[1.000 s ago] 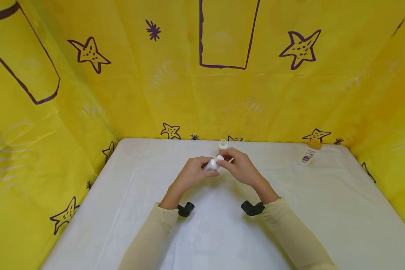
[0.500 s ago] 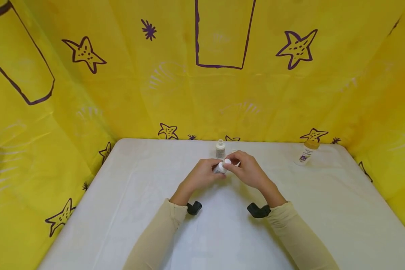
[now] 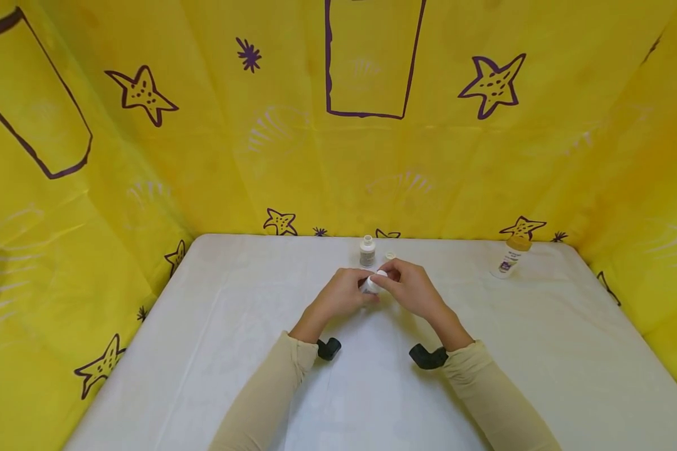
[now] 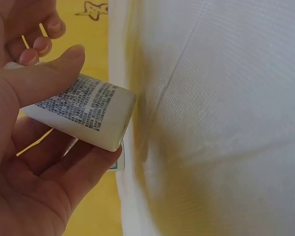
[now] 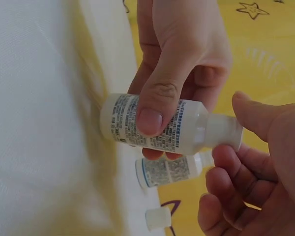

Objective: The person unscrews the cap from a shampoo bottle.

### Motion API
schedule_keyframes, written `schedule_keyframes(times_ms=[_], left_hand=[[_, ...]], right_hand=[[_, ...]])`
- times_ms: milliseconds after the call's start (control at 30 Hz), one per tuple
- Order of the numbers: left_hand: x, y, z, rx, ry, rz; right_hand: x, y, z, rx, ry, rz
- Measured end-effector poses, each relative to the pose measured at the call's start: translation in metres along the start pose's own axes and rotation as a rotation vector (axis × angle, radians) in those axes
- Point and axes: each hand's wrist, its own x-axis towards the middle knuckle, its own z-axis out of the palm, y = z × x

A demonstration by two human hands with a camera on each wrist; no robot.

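Observation:
In the head view, my left hand [image 3: 344, 293] grips a small white bottle [image 5: 155, 123] around its printed body, thumb across the label. The bottle is tilted above the table. My right hand [image 3: 413, 289] pinches its white cap [image 5: 222, 132] between thumb and fingers, with the cap sitting on the bottle's neck. Just behind the hands stands a second small labelled bottle [image 3: 367, 252], its narrow mouth uncovered. A loose white cap [image 5: 158, 218] lies on the table beside that bottle.
A larger white bottle with a yellow cap [image 3: 511, 258] stands at the back right of the white-covered table [image 3: 214, 351]. Yellow printed curtains [image 3: 293, 163] rise at the back and both sides. A black wrist mount [image 3: 429, 357] juts from each cuff.
Both hands have shifted a little to the right with the held bottle. The standing bottle behind, partly covered before, now shows fully, and the loose cap has come into sight.

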Motion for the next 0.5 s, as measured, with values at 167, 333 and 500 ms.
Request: schedule_keyframes(times_ms=[167,333,500], left_hand=[[0.0006,0.0001,-0.0012,0.021,-0.013,-0.002],[0.0009,0.0014,-0.0046,0.054,-0.025,-0.035],[0.0001,0.0009,-0.0050,0.056,-0.029,-0.063]], right_hand=[[0.0004,0.0019,0.0025,-0.028,0.005,-0.007],[0.0031,0.0029,0.0037,-0.061,0.016,-0.051],[0.0055,0.0029,0.0047,-0.079,0.012,-0.083]])
